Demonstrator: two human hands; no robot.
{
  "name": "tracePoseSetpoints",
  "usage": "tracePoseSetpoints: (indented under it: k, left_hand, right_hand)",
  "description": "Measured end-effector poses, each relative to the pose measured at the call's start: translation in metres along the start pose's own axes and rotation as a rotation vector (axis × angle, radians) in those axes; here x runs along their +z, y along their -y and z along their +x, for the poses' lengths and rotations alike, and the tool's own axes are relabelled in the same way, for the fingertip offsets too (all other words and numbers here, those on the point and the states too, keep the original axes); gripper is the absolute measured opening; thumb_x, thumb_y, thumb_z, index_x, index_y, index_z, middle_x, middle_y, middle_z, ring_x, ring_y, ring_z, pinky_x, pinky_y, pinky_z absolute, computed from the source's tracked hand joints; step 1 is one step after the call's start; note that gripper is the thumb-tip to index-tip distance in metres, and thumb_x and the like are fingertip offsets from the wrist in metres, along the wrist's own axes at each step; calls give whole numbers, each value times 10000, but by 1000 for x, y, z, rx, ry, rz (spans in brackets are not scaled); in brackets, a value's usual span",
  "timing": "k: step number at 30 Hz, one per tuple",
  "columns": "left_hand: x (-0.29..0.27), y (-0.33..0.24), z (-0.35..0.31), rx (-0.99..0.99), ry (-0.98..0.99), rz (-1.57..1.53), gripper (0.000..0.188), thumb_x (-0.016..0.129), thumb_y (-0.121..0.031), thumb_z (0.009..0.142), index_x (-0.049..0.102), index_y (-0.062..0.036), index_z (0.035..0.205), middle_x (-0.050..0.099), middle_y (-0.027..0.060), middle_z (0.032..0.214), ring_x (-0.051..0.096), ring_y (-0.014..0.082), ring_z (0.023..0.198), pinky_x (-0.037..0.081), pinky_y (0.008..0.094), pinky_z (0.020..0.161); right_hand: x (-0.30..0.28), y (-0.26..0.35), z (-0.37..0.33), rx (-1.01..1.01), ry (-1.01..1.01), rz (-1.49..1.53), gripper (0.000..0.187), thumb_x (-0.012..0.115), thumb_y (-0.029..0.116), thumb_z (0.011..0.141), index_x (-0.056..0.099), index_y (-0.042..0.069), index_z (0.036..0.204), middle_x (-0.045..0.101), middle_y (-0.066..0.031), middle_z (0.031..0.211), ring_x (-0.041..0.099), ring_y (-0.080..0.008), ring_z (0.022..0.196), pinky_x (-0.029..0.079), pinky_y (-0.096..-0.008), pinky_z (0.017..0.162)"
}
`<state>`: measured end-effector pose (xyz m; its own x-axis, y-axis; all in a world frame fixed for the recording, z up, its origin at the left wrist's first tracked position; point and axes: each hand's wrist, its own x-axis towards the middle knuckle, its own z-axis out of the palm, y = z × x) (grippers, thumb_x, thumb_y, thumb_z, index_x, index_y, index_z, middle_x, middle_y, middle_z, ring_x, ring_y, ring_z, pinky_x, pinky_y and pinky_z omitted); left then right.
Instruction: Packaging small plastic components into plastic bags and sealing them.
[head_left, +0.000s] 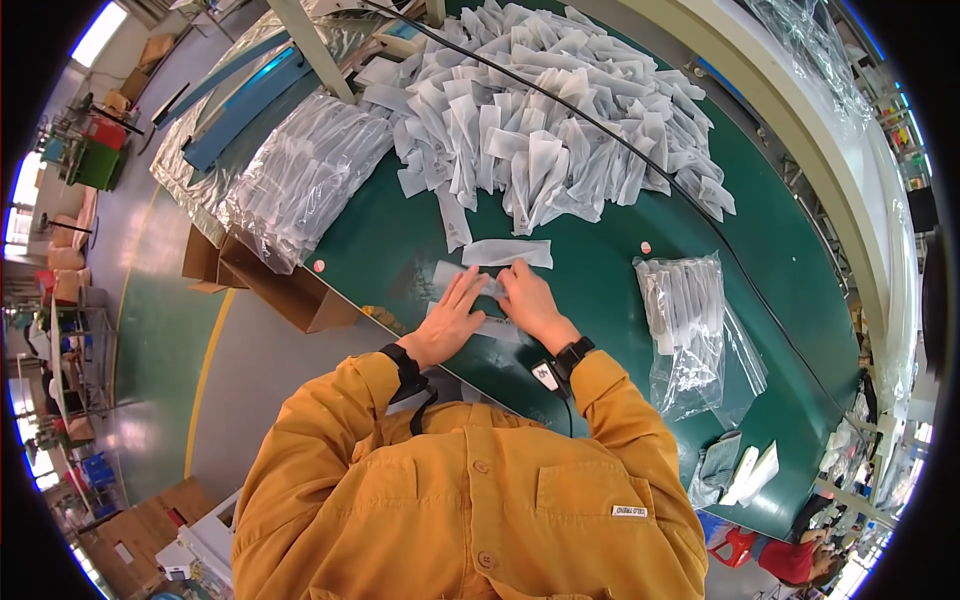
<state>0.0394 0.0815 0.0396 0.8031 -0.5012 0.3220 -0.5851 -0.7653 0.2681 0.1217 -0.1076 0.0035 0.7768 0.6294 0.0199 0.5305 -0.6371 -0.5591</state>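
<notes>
Over a small translucent plastic pouch (450, 272) near the table's front edge, my left hand (447, 320) lies open with its fingers stretched out. My right hand (532, 303) is at the right end of the same pouch, fingers bent and apparently pinching its edge; the fingertips partly hide the grip. A flat translucent strip (500, 329) lies just below the hands. Another frosted pouch (507, 253) rests just beyond them. Farther back, a large heap of loose frosted pouches (560, 120) covers the table.
A clear bag of stacked pouches (685, 305) lies at right; a larger packed bag (310, 180) is at left beside a blue long-armed device (250, 105). A black cable (600, 115) crosses the green table (590, 350). An open cardboard box (285, 290) stands left. A person (785, 562) is lower right.
</notes>
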Motion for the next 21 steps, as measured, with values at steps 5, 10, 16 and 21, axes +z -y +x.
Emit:
tracePoseSetpoints:
  k: [5,10,16,21]
  left_hand:
    - [14,14,-14,-52,190,-111,226,587,-50,793,584,-54,1019,560,178,1181,467,329,1225,402,442,1023]
    - [14,10,-9,-210,344,-361,379,626,-26,733,596,-63,1109,569,184,1167,439,340,1267,380,427,1056]
    - [11,8,6,19,74,-190,451,649,-22,692,599,-89,1135,549,175,1181,466,339,1221,351,479,1066]
    - [12,11,-9,-11,95,-97,395,645,-28,688,598,-103,1074,523,166,1222,456,344,1221,295,543,1086]
  right_hand:
    - [-29,4,-4,-77,76,158,272,717,141,758,576,62,977,529,-151,998,593,-348,828,503,-419,689]
    - [-55,-11,26,-190,-354,-176,182,674,122,755,590,70,907,550,-139,971,583,-327,830,499,-422,714]
    - [-17,-32,19,-200,16,-254,216,670,173,779,640,63,962,590,-129,919,592,-320,852,494,-435,726]
    - [-25,5,21,-138,401,119,214,655,214,795,623,17,874,628,-164,898,632,-350,793,513,-439,701]
